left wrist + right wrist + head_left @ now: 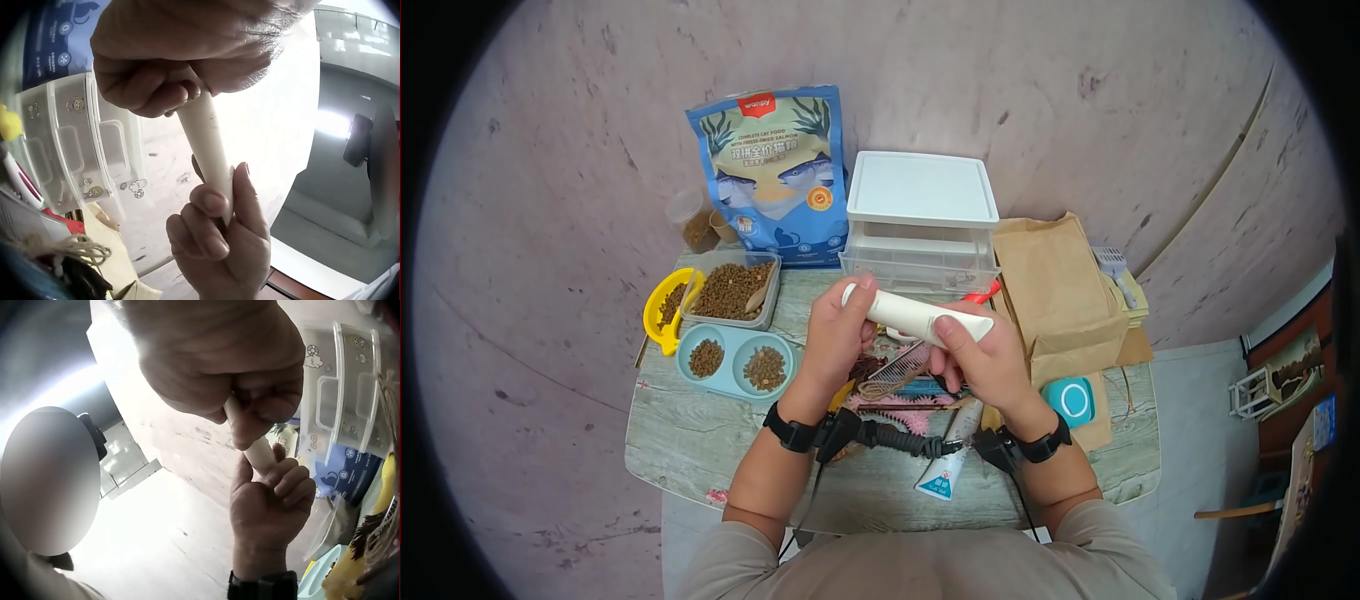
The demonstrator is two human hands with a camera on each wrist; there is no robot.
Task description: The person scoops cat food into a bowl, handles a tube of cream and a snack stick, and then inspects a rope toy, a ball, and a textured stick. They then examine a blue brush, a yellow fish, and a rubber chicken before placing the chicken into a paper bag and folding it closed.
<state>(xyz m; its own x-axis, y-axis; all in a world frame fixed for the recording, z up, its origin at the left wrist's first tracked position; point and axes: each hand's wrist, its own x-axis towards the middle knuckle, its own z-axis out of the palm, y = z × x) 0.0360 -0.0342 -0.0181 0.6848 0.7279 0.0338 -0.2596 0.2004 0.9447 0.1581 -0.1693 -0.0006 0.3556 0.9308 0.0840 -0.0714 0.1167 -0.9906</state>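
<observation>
A white tube (908, 316) is held up above the table between both hands, lying nearly level in the head view. The left hand (838, 335) grips its rounded end, thumb on top. At the flat, crimped end the right hand (990, 362) pinches it with the thumb across it. In the left wrist view the tube (209, 140) runs between the left hand (181, 56) and the right hand (219, 240). The right wrist view shows part of the tube (259, 453) between the right hand (219, 362) and the left hand (269, 509).
Below the hands lie a comb (898, 368), twine and another tube (950, 460). To the left stand a blue double bowl (734, 340), a kibble box (772, 292) and a yellow bowl (655, 325). Behind are a food bag (780, 190) and drawers (922, 190); paper bags (1055, 290) are right.
</observation>
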